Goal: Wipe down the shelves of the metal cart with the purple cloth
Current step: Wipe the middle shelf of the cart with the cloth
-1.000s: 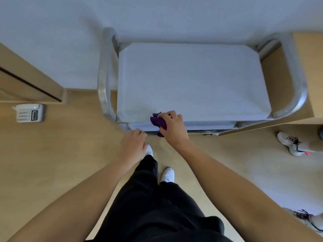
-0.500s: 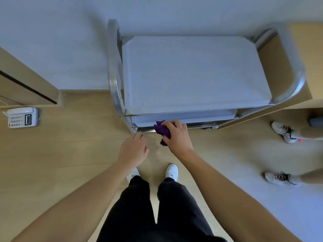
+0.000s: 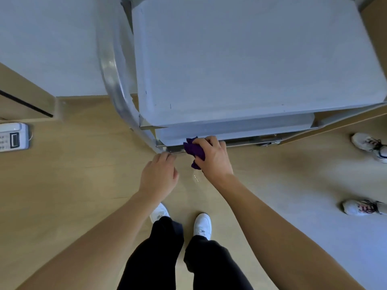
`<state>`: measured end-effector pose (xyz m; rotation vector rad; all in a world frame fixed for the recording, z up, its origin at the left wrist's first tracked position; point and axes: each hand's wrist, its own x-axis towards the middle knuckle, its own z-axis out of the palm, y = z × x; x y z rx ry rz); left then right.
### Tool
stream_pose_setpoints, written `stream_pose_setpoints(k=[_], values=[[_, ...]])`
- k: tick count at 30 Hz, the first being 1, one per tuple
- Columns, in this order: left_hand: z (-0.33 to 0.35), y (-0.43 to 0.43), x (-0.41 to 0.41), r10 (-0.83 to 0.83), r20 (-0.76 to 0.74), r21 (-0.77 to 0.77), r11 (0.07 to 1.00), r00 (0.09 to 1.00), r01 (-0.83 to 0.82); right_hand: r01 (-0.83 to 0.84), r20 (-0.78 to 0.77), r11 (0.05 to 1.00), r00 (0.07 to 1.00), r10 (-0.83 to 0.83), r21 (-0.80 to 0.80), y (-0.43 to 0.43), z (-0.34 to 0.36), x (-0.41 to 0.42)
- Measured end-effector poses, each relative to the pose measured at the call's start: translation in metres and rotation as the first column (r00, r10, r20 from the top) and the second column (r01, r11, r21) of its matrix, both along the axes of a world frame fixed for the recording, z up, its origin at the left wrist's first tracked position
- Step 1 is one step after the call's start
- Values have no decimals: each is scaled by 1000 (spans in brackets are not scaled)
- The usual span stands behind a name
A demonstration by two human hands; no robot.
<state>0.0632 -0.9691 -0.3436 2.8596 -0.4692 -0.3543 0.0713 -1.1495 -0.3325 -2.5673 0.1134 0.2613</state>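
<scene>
The metal cart (image 3: 251, 59) stands before me, seen from above, its flat top shelf wide and grey, with a lower shelf edge (image 3: 230, 129) showing beneath it. My right hand (image 3: 211, 158) grips the bunched purple cloth (image 3: 193, 150) at the front left edge of the lower shelf. My left hand (image 3: 159, 174) hovers just left of it with loosely curled fingers, its fingertips near the cart's lowest front rail and holding nothing.
The cart's curved metal handle (image 3: 111, 70) rises at its left side. A white telephone (image 3: 12, 137) lies on the wooden floor at far left. Another person's white sneakers (image 3: 368, 143) stand at right. My own feet (image 3: 202, 223) are below the hands.
My right hand has carried the cloth down from the top shelf's front edge to the lower shelf edge. My head has come lower and closer, so the cart looms larger.
</scene>
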Motion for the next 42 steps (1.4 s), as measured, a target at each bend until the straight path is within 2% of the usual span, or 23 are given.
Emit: stream_pose_setpoints(k=[11, 14, 16, 19, 23, 26, 30, 37, 39, 42], values=[[-145, 3, 62, -59, 265, 2, 998, 962, 61, -126, 272, 989, 952, 141, -73, 0, -138, 110], [-161, 11, 65, -91, 373, -23, 994, 924, 107, -258, 279, 962, 921, 272, -86, 2, -160, 128], [-170, 18, 63, -106, 436, -51, 988, 894, 143, -352, 259, 926, 889, 377, -139, 2, -169, 133], [-184, 26, 63, -114, 505, -74, 982, 856, 174, -389, 322, 898, 839, 438, -208, 2, -179, 132], [-189, 25, 66, 0, 580, -173, 977, 814, 124, -527, 356, 817, 735, 577, -236, 15, -186, 130], [-194, 22, 67, 50, 555, -208, 975, 830, 80, -560, 338, 790, 715, 613, -248, 28, -190, 161], [-191, 17, 66, 100, 495, -215, 977, 863, 10, -519, 323, 827, 762, 562, -216, 35, -187, 193], [-189, 8, 59, 108, 591, -172, 985, 800, -6, -683, 330, 717, 650, 684, -141, 5, -187, 145], [-190, 7, 58, 111, 612, -174, 985, 783, -4, -658, 350, 743, 671, 654, -126, 9, -187, 157], [-190, 6, 58, 125, 587, -180, 983, 800, -22, -542, 360, 827, 749, 556, -149, 28, -186, 193]])
